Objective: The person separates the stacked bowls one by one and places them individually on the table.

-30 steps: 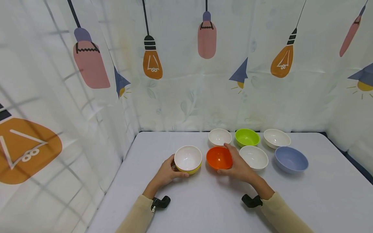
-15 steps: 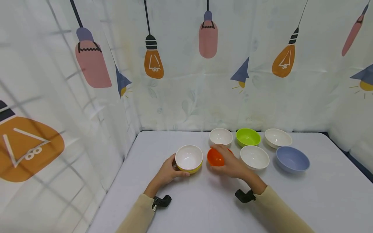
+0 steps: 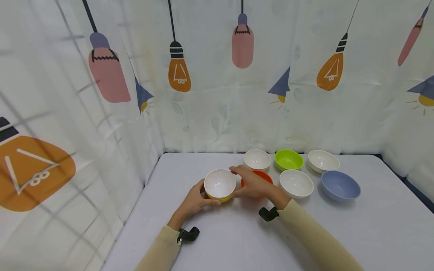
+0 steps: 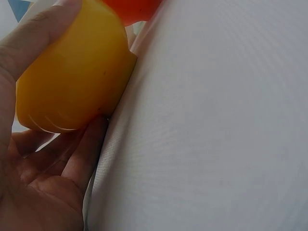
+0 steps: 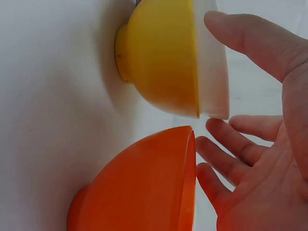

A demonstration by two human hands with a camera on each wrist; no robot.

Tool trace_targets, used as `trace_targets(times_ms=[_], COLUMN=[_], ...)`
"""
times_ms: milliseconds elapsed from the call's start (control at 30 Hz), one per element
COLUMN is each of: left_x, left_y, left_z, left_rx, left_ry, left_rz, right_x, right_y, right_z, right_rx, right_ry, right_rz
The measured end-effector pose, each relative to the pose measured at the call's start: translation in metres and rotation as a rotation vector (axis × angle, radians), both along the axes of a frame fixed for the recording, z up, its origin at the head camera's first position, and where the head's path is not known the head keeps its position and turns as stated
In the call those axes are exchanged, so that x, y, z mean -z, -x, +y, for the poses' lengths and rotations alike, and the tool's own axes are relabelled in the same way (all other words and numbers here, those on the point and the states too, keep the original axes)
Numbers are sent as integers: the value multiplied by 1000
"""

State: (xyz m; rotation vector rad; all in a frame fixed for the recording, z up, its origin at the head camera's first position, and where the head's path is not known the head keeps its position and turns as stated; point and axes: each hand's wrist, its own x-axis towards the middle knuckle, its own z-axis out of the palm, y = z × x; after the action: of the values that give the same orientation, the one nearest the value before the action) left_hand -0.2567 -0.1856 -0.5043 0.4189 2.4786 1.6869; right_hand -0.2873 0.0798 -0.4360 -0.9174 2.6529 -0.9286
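Observation:
A white bowl (image 3: 220, 183) sits nested in a yellow bowl (image 4: 77, 72) on the table, its pale wall rising above the yellow rim. My left hand (image 3: 194, 201) holds the yellow bowl from the left, thumb in front and fingers curled at its far side. Reaching across the orange bowl (image 3: 263, 175), my right hand (image 3: 253, 183) spreads thumb and fingers at the right side of the white bowl. In the right wrist view the thumb overlaps the white wall and the fingertips are near its rim; contact is unclear. That hand partly hides the orange bowl in the head view.
To the right stand white bowls (image 3: 296, 183), a green bowl (image 3: 289, 160) and a blue bowl (image 3: 340, 186). The white table (image 3: 237, 241) meets a patterned curtain (image 3: 210, 113) at the back and sides.
My right hand has left the orange bowl and moved left to the nested white and yellow bowls. The left hand keeps its hold on the yellow bowl.

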Motion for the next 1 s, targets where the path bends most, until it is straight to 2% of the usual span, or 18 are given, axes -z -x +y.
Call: trace_targets(times_ms=[167,400,667,1000], left_x=[3,-1,-1,-2], left_y=[0,-2,-1,-1], left_z=[-1,0,0,0], left_rx=[9,-3,-5,-18], left_ry=[-3,3,8,19], left_rz=[5,-5,-7,-12], right_x=[0,-1,-1,7], right_y=[5,9,13,18], right_z=[-8,-15,-20,-20], right_rx=[-24,-28,-30,-29], right_ry=[-25,-46,-44,-18], right_rz=[-19,-64,-94,-66])
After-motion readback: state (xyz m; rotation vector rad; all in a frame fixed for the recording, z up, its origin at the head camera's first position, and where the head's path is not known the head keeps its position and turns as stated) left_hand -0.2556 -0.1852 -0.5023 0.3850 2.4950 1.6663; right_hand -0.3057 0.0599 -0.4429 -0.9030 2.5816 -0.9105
